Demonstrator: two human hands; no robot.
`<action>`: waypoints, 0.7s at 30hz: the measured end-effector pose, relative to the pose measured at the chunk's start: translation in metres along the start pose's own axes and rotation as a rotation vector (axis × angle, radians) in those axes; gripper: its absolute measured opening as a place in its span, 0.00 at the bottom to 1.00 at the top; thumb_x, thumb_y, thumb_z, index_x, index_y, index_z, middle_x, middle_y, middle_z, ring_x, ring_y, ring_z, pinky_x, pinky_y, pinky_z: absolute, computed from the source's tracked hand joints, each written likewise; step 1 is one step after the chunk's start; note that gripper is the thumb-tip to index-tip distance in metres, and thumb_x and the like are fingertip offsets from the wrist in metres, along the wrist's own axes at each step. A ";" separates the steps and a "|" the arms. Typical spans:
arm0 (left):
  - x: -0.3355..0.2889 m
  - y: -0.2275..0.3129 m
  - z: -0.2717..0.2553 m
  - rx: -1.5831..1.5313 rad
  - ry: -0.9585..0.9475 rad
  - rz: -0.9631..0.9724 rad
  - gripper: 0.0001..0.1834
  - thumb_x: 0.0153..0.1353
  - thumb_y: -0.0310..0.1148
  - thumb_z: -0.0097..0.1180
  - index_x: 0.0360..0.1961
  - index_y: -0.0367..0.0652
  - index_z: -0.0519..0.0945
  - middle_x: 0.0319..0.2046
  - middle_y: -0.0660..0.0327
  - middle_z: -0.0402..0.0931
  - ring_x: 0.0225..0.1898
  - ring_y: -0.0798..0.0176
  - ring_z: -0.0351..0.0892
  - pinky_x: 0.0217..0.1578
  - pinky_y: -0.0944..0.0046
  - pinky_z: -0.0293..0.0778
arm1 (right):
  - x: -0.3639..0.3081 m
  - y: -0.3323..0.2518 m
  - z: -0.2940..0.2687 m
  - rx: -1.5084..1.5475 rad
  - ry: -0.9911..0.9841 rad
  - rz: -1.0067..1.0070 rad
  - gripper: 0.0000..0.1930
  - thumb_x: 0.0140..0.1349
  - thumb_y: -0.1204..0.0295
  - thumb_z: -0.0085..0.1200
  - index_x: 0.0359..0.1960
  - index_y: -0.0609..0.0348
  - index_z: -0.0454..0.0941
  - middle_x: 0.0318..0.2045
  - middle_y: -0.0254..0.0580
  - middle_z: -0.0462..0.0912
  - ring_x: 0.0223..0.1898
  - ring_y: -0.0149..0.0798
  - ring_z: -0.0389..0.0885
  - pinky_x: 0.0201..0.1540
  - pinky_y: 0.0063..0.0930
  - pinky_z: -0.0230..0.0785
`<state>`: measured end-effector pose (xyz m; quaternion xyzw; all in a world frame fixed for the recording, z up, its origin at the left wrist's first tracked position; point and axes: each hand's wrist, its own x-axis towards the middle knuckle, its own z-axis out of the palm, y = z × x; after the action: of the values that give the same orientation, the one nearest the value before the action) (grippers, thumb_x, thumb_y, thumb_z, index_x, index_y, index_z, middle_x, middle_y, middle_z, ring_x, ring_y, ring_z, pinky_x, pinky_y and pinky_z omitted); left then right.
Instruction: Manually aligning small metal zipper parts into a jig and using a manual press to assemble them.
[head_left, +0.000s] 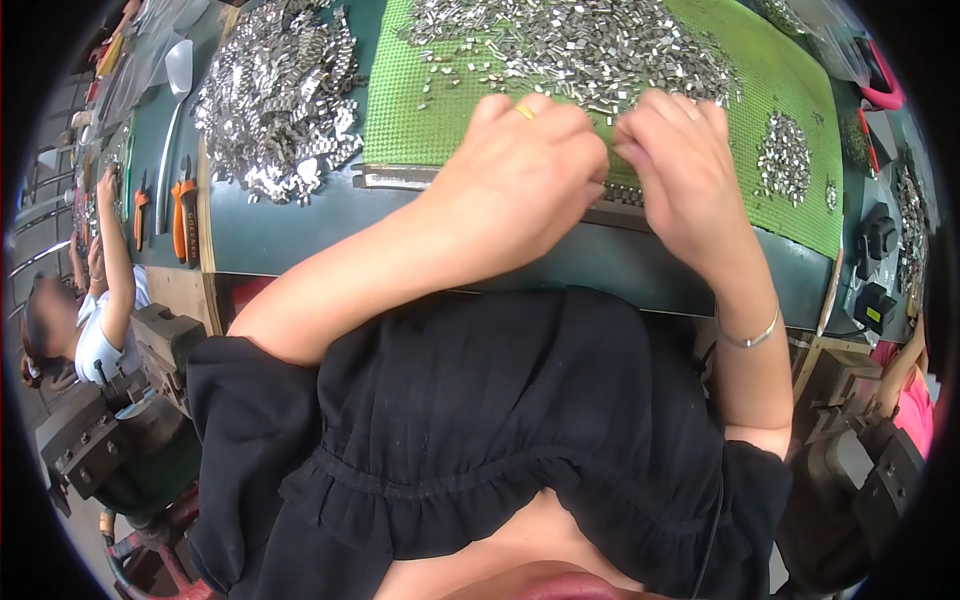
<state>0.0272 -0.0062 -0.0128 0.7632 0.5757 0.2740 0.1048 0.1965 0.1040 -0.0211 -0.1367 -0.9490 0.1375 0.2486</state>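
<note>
My left hand (530,168) is closed, its fingers curled in over the front edge of the green mat (415,125). My right hand (682,168) is closed too, thumb pressed to its fingertips, just right of the left. Whatever the fingertips hold is hidden or too small to name. Beneath both hands runs a narrow metal rail (395,178), and a row of small dark metal pieces (628,195) shows in the gap between them. Beyond the hands lies a wide heap of small shiny metal pieces (590,50).
A pile of linked metal strips (280,95) lies left of the mat. Further left are orange-handled pliers (185,220) and a metal shoehorn-like scoop (178,80). A smaller metal-piece pile (785,155) sits on the mat's right. Vises (105,440) flank me; another person (105,320) works at left.
</note>
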 end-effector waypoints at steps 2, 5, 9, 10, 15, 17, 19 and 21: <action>0.004 0.000 0.014 -0.007 0.016 0.037 0.08 0.51 0.27 0.65 0.32 0.45 0.78 0.34 0.64 0.74 0.42 0.56 0.73 0.45 0.57 0.63 | -0.019 -0.003 -0.007 0.004 0.022 0.102 0.04 0.56 0.78 0.55 0.31 0.56 0.72 0.29 0.38 0.71 0.35 0.44 0.72 0.42 0.37 0.57; 0.009 0.000 0.020 0.031 -0.034 0.094 0.09 0.50 0.26 0.66 0.30 0.45 0.78 0.34 0.65 0.74 0.41 0.59 0.73 0.45 0.57 0.62 | -0.039 -0.008 -0.007 -0.050 0.015 0.202 0.05 0.56 0.77 0.56 0.31 0.56 0.72 0.31 0.39 0.72 0.36 0.44 0.72 0.42 0.38 0.58; 0.007 -0.004 0.018 0.017 -0.003 0.144 0.09 0.48 0.26 0.66 0.30 0.46 0.78 0.36 0.67 0.76 0.41 0.60 0.74 0.45 0.56 0.61 | -0.044 -0.012 -0.006 -0.096 0.054 0.217 0.05 0.54 0.77 0.55 0.31 0.55 0.72 0.32 0.39 0.72 0.38 0.44 0.72 0.43 0.38 0.58; 0.007 -0.003 0.020 0.017 -0.007 0.147 0.09 0.48 0.26 0.66 0.30 0.46 0.78 0.36 0.67 0.76 0.41 0.60 0.74 0.45 0.56 0.61 | -0.045 -0.014 -0.004 -0.095 0.059 0.192 0.05 0.53 0.76 0.55 0.31 0.54 0.72 0.33 0.39 0.72 0.38 0.44 0.72 0.43 0.38 0.58; 0.006 0.001 0.019 -0.001 -0.042 0.074 0.10 0.48 0.25 0.66 0.32 0.46 0.79 0.36 0.67 0.76 0.41 0.60 0.74 0.47 0.55 0.61 | -0.048 -0.024 0.012 -0.196 0.082 0.188 0.06 0.51 0.75 0.55 0.29 0.54 0.72 0.34 0.38 0.72 0.38 0.42 0.71 0.43 0.38 0.59; 0.006 0.001 0.017 -0.012 -0.022 0.087 0.09 0.47 0.26 0.66 0.31 0.46 0.80 0.34 0.66 0.76 0.40 0.59 0.74 0.46 0.55 0.61 | -0.047 -0.026 0.014 -0.194 0.088 0.191 0.06 0.50 0.75 0.55 0.29 0.54 0.72 0.34 0.37 0.72 0.38 0.42 0.71 0.43 0.37 0.59; 0.004 0.001 0.014 -0.024 -0.001 0.103 0.08 0.46 0.27 0.65 0.30 0.46 0.81 0.32 0.65 0.76 0.39 0.59 0.74 0.45 0.54 0.61 | -0.047 -0.028 0.014 -0.194 0.096 0.195 0.06 0.50 0.75 0.56 0.29 0.54 0.72 0.34 0.37 0.72 0.38 0.42 0.71 0.43 0.37 0.59; -0.001 -0.001 0.007 -0.065 -0.047 0.075 0.12 0.47 0.27 0.65 0.36 0.46 0.83 0.35 0.64 0.79 0.42 0.58 0.76 0.47 0.54 0.61 | -0.047 -0.029 0.014 -0.196 0.124 0.150 0.06 0.50 0.75 0.56 0.29 0.54 0.72 0.34 0.37 0.73 0.38 0.41 0.72 0.43 0.37 0.58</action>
<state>0.0301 -0.0059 -0.0188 0.7867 0.5348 0.2783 0.1325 0.2232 0.0592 -0.0441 -0.2393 -0.9278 0.0537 0.2812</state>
